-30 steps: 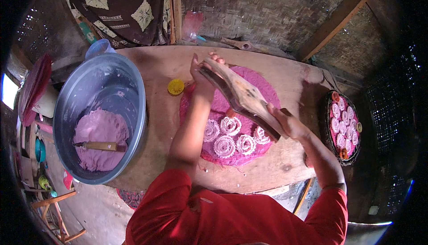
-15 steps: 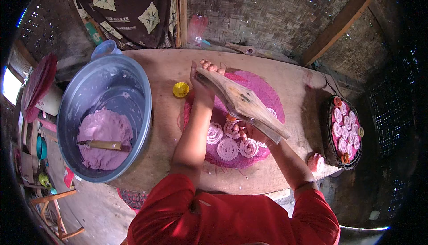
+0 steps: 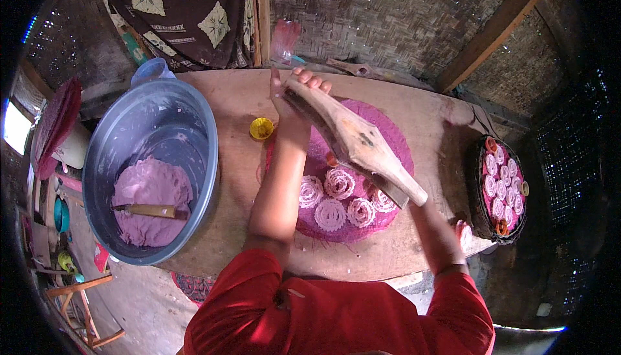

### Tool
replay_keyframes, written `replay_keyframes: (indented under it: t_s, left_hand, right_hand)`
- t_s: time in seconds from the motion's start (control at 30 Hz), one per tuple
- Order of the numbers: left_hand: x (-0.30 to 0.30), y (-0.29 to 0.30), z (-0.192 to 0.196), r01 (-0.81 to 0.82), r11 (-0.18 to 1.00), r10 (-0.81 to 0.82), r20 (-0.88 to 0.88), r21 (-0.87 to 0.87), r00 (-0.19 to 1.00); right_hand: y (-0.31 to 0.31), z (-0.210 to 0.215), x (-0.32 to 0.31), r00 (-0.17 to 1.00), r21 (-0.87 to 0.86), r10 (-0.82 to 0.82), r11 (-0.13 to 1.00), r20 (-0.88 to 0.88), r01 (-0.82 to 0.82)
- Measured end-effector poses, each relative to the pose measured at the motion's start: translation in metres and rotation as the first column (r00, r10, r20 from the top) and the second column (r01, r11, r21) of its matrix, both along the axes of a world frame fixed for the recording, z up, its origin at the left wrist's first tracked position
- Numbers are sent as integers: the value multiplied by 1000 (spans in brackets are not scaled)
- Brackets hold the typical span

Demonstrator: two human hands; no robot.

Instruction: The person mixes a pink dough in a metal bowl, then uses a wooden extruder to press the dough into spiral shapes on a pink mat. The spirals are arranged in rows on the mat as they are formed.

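Observation:
My left hand is closed round the upper end of a long wooden press, held tilted over a round pink woven mat. Its fingertips curl over the top edge. My right hand is by the press's lower end, its fingers hidden behind the wood. On the mat lie several pale pink dough swirls, ridged like rosettes; the press covers part of them. Beside the press's middle, a small orange ring-shaped piece shows on the mat.
A big grey-blue basin at left holds pink dough and a wooden-handled tool. A yellow cup stands on the wooden table. At right is a dark-rimmed tray of swirls, with a pink-and-white piece near it.
The right hand's fingers, earlier visible under the press near the swirls, have moved right behind its lower end. The press has shifted slightly, and the orange piece shows left of it.

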State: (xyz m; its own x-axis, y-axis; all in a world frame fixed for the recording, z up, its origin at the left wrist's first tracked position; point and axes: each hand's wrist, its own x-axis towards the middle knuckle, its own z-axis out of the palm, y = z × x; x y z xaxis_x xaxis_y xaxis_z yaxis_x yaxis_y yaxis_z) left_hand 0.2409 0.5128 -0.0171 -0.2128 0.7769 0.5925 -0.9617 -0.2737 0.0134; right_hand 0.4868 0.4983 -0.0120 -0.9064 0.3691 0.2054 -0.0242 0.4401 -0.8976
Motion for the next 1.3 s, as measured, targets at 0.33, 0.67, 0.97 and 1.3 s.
replay_keyframes:
  t_s: [0.33, 0.67, 0.97, 1.3]
  left_hand:
    - [69, 63, -75, 156, 898, -83, 190, -411, 978]
    - [71, 63, -52, 236, 857, -126, 257, -459, 958]
    - [75, 63, -41, 248, 877, -135, 284, -412, 949]
    - [87, 53, -44, 279, 865, -157, 304, -417, 940]
  right_hand:
    - [22, 61, 85, 761, -443, -51, 787, 647, 429]
    - [25, 66, 100, 744, -338, -116, 837, 658, 430]
    - [17, 89, 89, 584, 0, -380, 839, 717, 545]
    - [8, 86, 100, 626, -37, -380, 836, 680, 548]
